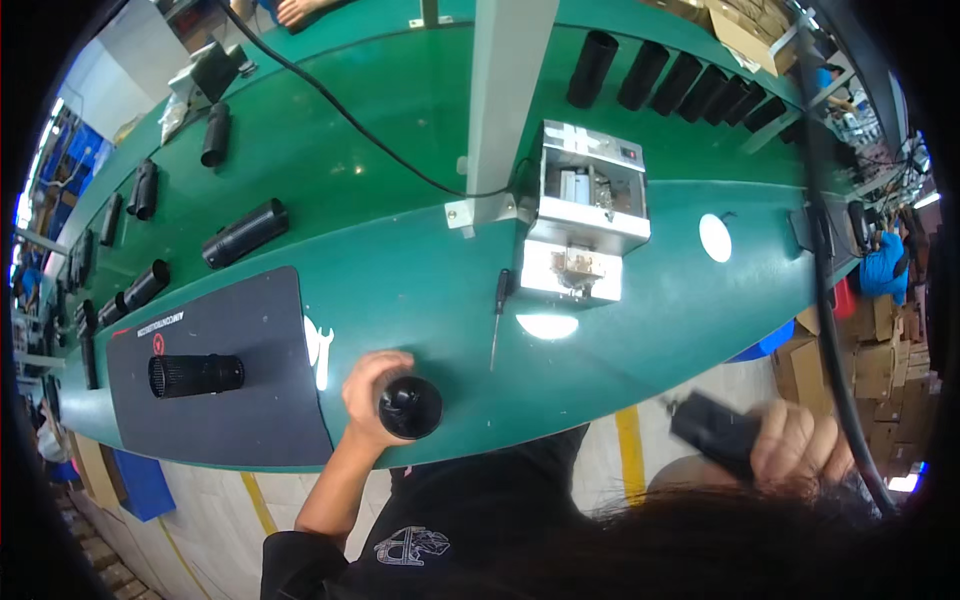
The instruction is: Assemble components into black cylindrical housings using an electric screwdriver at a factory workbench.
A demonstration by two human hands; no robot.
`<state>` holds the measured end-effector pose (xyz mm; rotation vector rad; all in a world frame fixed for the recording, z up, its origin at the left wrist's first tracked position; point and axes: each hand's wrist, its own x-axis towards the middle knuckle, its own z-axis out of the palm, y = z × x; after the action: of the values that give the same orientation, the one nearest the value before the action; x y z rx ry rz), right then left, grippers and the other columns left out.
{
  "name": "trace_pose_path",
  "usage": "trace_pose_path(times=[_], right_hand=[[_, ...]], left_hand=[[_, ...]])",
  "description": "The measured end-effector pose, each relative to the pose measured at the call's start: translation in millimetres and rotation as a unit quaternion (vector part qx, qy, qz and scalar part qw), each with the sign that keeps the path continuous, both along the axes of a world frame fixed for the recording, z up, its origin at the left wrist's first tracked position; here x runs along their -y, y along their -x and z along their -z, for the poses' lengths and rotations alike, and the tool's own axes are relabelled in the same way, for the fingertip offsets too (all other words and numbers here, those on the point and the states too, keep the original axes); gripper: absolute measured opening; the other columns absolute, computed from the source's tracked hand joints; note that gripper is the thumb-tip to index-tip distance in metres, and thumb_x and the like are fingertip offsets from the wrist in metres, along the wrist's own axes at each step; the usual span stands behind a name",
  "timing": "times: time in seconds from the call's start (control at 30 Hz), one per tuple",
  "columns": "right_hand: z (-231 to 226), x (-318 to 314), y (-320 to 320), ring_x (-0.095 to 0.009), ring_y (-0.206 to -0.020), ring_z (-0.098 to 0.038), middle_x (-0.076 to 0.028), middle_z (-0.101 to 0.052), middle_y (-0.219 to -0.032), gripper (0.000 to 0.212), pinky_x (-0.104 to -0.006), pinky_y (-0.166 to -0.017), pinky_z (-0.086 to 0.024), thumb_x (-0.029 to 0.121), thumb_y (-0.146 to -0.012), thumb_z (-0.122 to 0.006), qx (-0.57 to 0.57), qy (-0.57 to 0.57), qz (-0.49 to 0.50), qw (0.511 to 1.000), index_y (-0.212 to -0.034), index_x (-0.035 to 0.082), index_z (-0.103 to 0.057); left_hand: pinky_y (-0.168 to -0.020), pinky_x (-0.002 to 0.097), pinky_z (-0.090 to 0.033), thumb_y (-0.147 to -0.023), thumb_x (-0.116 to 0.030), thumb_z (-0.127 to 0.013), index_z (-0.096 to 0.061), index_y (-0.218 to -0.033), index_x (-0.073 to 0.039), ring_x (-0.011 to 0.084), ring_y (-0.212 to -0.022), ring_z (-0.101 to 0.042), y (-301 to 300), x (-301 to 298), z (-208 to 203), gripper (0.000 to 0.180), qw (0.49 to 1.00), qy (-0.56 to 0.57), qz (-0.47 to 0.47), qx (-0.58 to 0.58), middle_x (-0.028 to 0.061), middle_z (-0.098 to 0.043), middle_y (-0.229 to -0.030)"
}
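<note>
My left hand (365, 398) is wrapped round a black cylindrical housing (410, 408) at the near edge of the bench, its round open end facing up. Inside that end some dark parts show, too dim to make out. Off the bench edge to the right, my right hand (800, 452) grips a black electric screwdriver (715, 432), blurred by motion, with its thin bit pointing left toward the bench. Left of my left hand, another black housing with a perforated end (200, 375) lies on a dark grey mat (265, 325).
A silver metal machine (590, 200) stands at the bench's middle, with a hand screwdriver (501, 300) beside it. A wrench (323, 358) lies by the mat. Behind rises a white post (505, 100). Several black cylinders (592, 70) line the far side. A dark cable (825, 300) hangs at right.
</note>
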<state>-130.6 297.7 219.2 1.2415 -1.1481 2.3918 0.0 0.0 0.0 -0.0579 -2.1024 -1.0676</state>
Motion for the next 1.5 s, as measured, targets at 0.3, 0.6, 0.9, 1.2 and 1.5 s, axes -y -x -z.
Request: trace_pose_path(times=[0.3,0.6,0.9,1.2,1.5], right_hand=[[13.0,42.6,41.4,-0.019,-0.063,-0.055,-0.003,-0.05,-0.074,0.036,-0.0386,-0.067,-0.049,0.008,-0.09,-0.069,-0.03,-0.15,0.092,0.984,-0.116,0.013,-0.044],[5.7,52.6,30.7,-0.016,-0.061,-0.051,-0.003,-0.049,-0.074,0.03,-0.0355,-0.065,-0.046,0.006,-0.09,-0.062,-0.035,-0.237,0.108,0.965,-0.112,0.011,-0.044],[0.4,53.6,31.5,-0.017,-0.061,-0.052,-0.003,-0.048,-0.073,0.025,-0.0361,-0.065,-0.046,0.006,-0.09,-0.061,-0.058,-0.217,0.118,0.967,-0.104,0.011,-0.041],[5.7,63.3,48.1,-0.016,-0.061,-0.05,-0.004,-0.05,-0.073,0.031,-0.0345,-0.066,-0.046,0.003,-0.091,-0.06,-0.048,-0.223,0.075,0.971,-0.117,0.009,-0.044],[4.6,60.1,44.1,-0.017,-0.06,-0.053,-0.004,-0.054,-0.076,0.035,-0.0346,-0.063,-0.049,0.002,-0.089,-0.067,-0.014,-0.204,0.07,0.976,-0.111,0.011,-0.042]], left_hand=[[-0.083,0.0418,-0.056,-0.06,-0.013,-0.084,-0.051,-0.125,0.003,0.0307,-0.09,-0.066,1.3,-10.5,-20.1,0.074,0.996,0.072,-0.055,-0.003,0.0197,-0.065,-0.102],[-0.078,0.0407,-0.057,-0.066,-0.019,-0.093,-0.054,-0.106,-0.002,0.0314,-0.085,-0.07,18.5,-13.5,-6.3,0.059,0.999,-0.016,0.005,-0.051,0.0175,-0.07,-0.096],[-0.072,0.0376,-0.055,-0.063,-0.023,-0.09,-0.065,-0.097,0.001,0.0308,-0.075,-0.07,28.9,-16.9,-18.5,0.049,0.998,0.013,-0.022,-0.054,0.0147,-0.07,-0.087],[-0.07,0.0371,-0.054,-0.063,-0.024,-0.09,-0.064,-0.097,0.0,0.0308,-0.075,-0.069,29.9,-15.4,-17.0,0.05,0.998,0.021,-0.02,-0.054,0.0145,-0.07,-0.086],[-0.071,0.0378,-0.054,-0.063,-0.023,-0.089,-0.064,-0.098,0.0,0.0312,-0.075,-0.07,31.2,-15.9,-16.7,0.048,0.998,0.026,-0.019,-0.052,0.0145,-0.07,-0.087]])
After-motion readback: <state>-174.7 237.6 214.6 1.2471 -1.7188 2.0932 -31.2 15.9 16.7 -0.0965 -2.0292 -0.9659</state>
